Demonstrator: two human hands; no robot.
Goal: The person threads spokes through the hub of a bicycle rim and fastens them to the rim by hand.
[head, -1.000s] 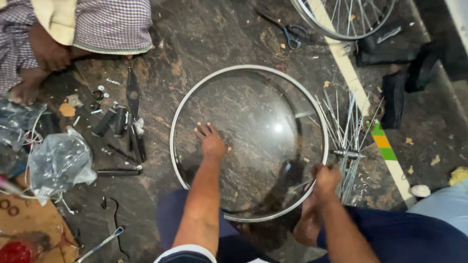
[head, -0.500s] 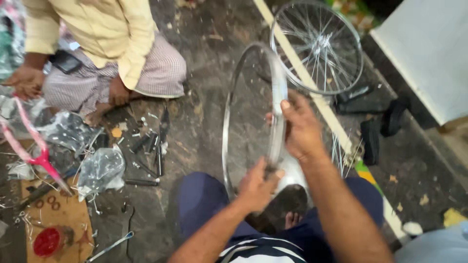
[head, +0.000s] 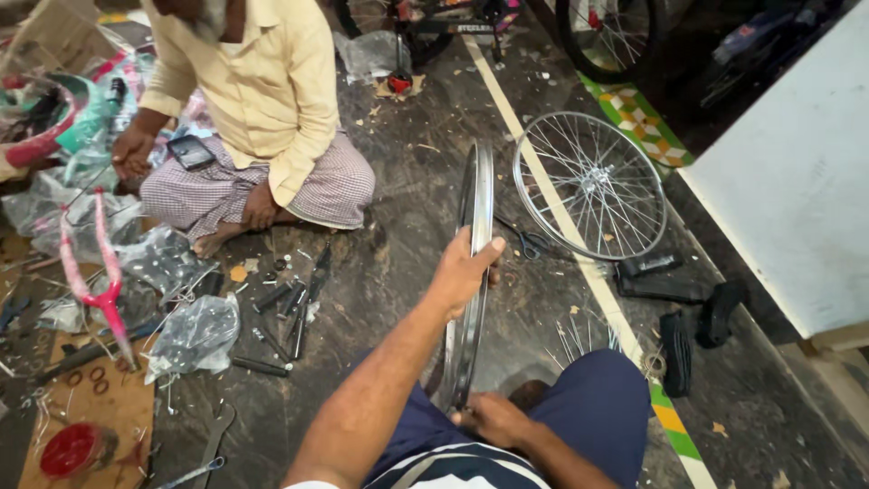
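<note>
Left hand [head: 463, 270] fingers closed round upright bare rim [head: 474, 217], right hand [head: 489, 418] gripping its bottom

Bare silver bicycle rim [head: 472, 272], no spokes fitted, standing upright on its edge and seen nearly edge-on. My left grip [head: 463, 270] wraps its middle; my right grip [head: 489, 418] clasps its lowest arc, close to my lap.
</note>
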